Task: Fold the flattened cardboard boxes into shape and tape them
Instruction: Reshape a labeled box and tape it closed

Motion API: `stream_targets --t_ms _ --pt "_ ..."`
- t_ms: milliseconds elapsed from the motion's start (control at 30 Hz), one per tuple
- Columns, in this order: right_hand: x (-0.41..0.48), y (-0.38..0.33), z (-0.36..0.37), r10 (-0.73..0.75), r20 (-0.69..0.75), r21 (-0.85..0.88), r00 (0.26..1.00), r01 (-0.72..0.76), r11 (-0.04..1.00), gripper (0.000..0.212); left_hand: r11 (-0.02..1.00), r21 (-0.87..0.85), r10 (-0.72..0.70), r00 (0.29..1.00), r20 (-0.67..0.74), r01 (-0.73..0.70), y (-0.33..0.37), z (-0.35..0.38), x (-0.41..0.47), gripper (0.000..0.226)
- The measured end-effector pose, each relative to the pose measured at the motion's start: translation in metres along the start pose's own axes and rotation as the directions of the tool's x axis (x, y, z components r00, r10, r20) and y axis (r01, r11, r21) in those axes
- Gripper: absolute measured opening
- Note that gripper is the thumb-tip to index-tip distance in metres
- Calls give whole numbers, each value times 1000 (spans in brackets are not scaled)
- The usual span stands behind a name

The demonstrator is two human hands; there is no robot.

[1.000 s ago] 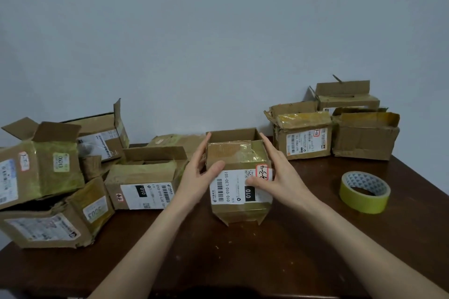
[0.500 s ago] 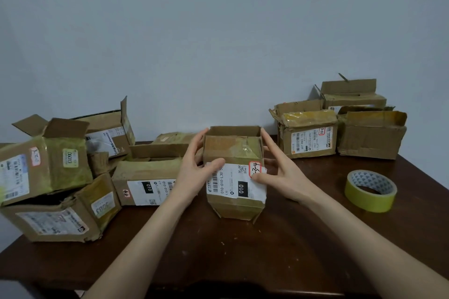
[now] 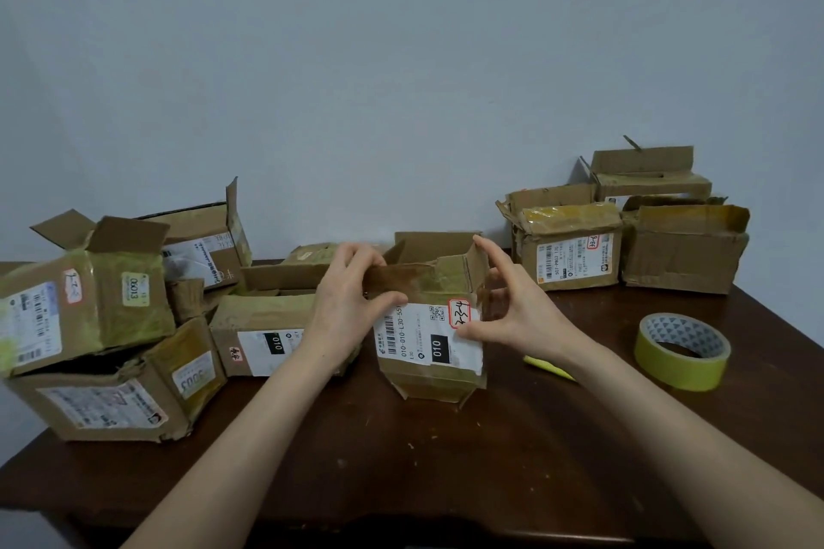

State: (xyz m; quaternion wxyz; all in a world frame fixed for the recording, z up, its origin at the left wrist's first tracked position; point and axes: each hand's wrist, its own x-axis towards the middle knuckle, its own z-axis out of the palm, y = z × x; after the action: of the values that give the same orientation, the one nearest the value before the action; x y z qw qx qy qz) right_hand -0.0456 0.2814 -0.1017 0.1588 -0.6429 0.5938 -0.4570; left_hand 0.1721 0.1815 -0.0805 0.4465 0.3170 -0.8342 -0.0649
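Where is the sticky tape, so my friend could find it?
Look at the dark wooden table, on its right side. In front of the stacked cardboard boxes lies the tape roll, flat and alone. It alone is a yellow ring; its neighbours are brown boxes.

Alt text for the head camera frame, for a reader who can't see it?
The left hand and right hand grip a small labelled box with open top flaps on a dark table. Other boxes crowd the left and back right; a yellow tape roll lies at right.
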Motion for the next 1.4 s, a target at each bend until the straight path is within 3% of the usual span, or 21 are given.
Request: stream_targets --t_ms 133,200,367,467,533,600,700,800,900,967,1200,1333,1400 --pt "3 0 1 3 78 -128 997 7 992 74 992 -129 24 997 79 -13 3 -2 -3 25" --pt "3 2 0 27 102 -122 994 -14 992 61 985 -169 -10 993 119 30 7 -2 -3 29" --pt "4 -1 -2 36 74 20 997 -37 999 68 938 -243 -226 968 110 247 14 -2 13 25" --pt "4 -2 -2 34 29 97 999 -37 995 69 897 -248 -345 930 125 366 13 2 25 66" --pt "6 -3 -4 84 35 134 996 -88 987 81 884 -237 -364 912 191 402 8 4 33 97" --pt "8 2 -4 132 17 159 991 -133 978 103 860 -282 -334 887 320 426 4 8 37 100" --pt "12 5 -5 203 7 162 979 -201 966 122 863 -326 -233 877 420 385 6 16 36 54" --pt "14 2 -8 169 21 109 985 -170 979 99 904 -319 -163 919 359 285 8 24 31 25" --pt "16 1 -5 127 38 31 991 -128 991 58 942 -234 -136 911 390 241 2 27 24 27" --pt "18 5 -2 125 46 -9 991 -125 992 48 932 -242 -149 895 420 268 -2 26 21 32" --pt "15 10 6 51 -10 43 999 -51 998 37 952 -203 -167 943 288 230 -1 33 12 42" --pt "16 11 12 1 -72 126 997 8 992 39 977 -181 -92 986 136 116 -2 35 5 47" --pt "18 13 14 19 -54 173 998 -10 985 37 982 -158 -80 986 146 103 -2 35 5 50"
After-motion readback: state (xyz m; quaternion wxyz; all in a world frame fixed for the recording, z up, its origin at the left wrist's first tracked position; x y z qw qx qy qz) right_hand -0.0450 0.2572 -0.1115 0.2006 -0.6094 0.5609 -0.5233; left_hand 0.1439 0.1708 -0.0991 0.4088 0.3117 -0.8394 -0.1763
